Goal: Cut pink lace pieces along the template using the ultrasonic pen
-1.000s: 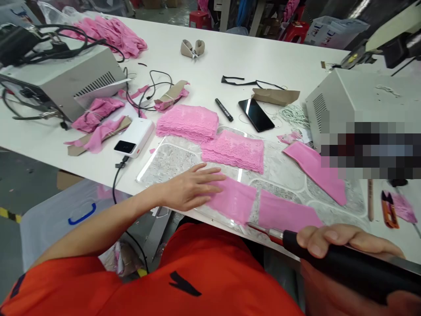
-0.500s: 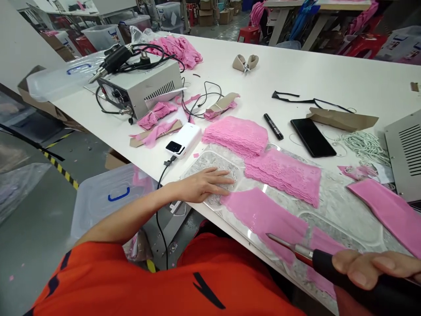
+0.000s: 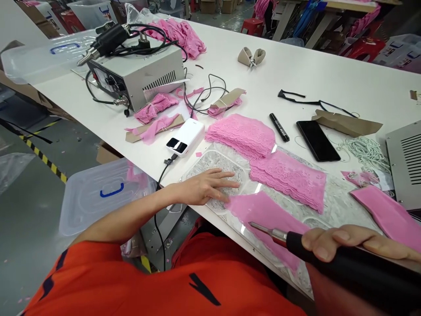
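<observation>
My left hand [image 3: 205, 186] lies with its fingers spread on a clear plastic plate [image 3: 215, 159] over a grey patterned surface. Its fingertips reach the left end of a thin pink fabric piece [image 3: 263, 213]. In my right hand [image 3: 332, 243] is an ultrasonic cutter [image 3: 297, 245] with a thick black handle and a pointed metal tip. The tip hovers over or touches the pink piece; I cannot tell which. Behind the piece lie two layered stacks of pink lace, a left stack [image 3: 241, 134] and a right stack [image 3: 289, 177]. My right forearm hides the fabric's right end.
A grey control box [image 3: 141, 70] carries a second black handpiece [image 3: 110, 41]. Nearby are a white power bank [image 3: 186, 137], a marker [image 3: 279, 127], a phone [image 3: 318, 140], cord [image 3: 366, 151] and a folded pink cloth [image 3: 388, 210]. A lidded plastic bin [image 3: 88, 197] stands below the table's left edge.
My right hand has moved left with the cutter, its tip now further along the pink piece. My left hand stays spread at about the same place. The view has shifted slightly.
</observation>
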`<state>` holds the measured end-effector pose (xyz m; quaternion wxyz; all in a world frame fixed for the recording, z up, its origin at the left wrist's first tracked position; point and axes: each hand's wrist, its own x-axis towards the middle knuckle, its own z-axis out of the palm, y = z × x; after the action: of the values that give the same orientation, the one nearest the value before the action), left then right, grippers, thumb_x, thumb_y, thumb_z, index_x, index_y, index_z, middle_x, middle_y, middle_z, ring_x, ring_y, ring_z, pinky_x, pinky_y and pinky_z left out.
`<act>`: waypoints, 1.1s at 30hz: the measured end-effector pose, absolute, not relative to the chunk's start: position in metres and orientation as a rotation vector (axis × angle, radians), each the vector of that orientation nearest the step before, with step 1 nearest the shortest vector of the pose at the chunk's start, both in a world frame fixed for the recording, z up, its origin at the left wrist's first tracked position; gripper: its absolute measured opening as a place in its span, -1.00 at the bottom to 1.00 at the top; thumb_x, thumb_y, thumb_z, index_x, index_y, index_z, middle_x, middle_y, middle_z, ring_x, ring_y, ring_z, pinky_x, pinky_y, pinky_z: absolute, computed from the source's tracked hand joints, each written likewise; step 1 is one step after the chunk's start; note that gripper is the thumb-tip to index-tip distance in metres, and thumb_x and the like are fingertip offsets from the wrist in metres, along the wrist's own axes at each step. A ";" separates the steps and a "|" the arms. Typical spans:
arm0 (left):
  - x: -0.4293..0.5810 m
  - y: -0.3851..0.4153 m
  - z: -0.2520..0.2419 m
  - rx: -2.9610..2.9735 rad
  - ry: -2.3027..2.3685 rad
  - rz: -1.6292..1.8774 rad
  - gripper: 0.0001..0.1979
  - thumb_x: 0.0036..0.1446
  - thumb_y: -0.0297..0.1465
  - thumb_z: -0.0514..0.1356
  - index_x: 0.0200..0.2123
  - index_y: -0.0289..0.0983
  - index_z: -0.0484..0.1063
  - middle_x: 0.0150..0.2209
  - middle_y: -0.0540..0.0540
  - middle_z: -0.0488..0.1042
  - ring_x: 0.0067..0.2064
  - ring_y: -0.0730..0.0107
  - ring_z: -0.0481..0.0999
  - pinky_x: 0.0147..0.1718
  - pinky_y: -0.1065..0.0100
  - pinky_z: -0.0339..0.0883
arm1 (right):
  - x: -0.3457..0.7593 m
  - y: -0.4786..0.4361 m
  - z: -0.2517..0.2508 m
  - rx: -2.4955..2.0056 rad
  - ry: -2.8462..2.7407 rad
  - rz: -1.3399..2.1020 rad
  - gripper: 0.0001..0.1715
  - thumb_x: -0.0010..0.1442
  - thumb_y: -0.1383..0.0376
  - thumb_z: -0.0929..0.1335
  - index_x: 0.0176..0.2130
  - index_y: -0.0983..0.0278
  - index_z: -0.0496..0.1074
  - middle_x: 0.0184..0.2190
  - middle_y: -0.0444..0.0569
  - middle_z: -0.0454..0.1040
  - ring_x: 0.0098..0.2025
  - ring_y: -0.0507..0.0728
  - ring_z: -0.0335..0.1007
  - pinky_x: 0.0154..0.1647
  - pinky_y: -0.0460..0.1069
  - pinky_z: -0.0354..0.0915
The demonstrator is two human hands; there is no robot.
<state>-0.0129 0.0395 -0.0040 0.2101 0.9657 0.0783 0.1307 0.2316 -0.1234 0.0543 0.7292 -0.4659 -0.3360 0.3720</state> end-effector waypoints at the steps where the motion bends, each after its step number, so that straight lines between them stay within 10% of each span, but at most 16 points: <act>1: -0.013 0.039 -0.004 2.690 0.227 0.350 -0.53 0.15 -0.70 0.02 0.00 -0.21 0.51 0.29 -0.10 0.26 0.40 0.15 0.02 0.31 0.02 0.02 | 0.234 -0.120 0.052 -0.996 -0.800 0.829 -0.61 0.01 -0.02 0.42 -0.27 0.18 0.43 -0.34 -0.11 0.36 -0.44 0.09 0.30 -0.39 0.13 0.34; 33: -0.011 0.037 -0.002 2.728 0.246 0.309 -0.57 0.19 -0.65 0.02 -0.04 -0.14 0.54 0.29 -0.06 0.27 0.39 0.12 0.05 0.28 0.02 0.06 | 0.194 -0.075 0.047 -0.821 -0.968 0.896 -0.66 0.04 0.03 0.41 -0.23 0.16 0.48 -0.34 -0.11 0.40 -0.50 0.06 0.37 -0.47 0.09 0.38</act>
<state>-0.0110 0.0368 -0.0022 0.1911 0.9714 0.0877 0.1101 0.1944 -0.0747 0.0474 0.7133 -0.3702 -0.4366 0.4044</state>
